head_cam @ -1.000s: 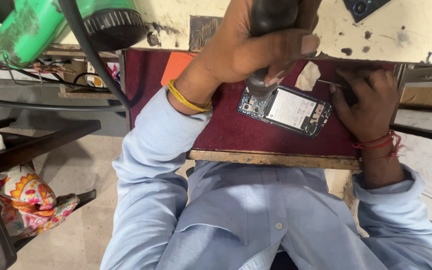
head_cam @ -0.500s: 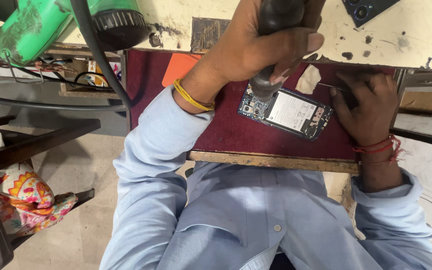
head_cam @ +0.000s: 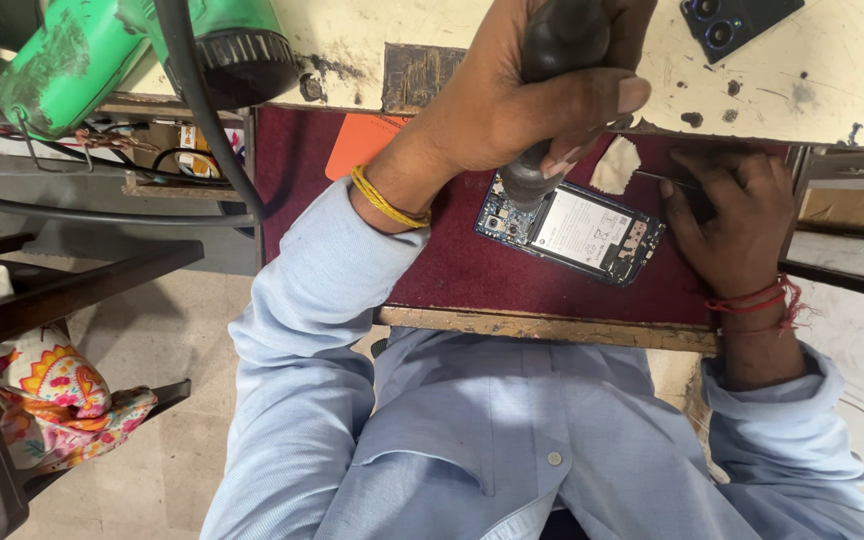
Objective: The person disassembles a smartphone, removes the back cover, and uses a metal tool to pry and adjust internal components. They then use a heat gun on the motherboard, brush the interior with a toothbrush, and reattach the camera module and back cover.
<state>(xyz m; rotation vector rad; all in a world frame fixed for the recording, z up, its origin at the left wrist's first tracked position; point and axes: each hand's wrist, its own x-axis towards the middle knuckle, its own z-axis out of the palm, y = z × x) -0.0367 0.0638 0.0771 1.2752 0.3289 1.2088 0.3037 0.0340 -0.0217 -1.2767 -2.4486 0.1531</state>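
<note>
On the maroon surface point(head_cam: 452, 270), my left hand point(head_cam: 522, 100) grips the tool point(head_cam: 552, 60) vertically over the opened phone point(head_cam: 572, 230) while my right hand point(head_cam: 732, 220) pins tweezers point(head_cam: 662, 178).

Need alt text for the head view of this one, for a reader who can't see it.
A person's left hand holds a dark tool handle upright, its tip on an opened phone lying on a maroon mat. The right hand rests at the phone's other end, with a thin metal tool. A green power tool lies on the bench at upper left.
</note>
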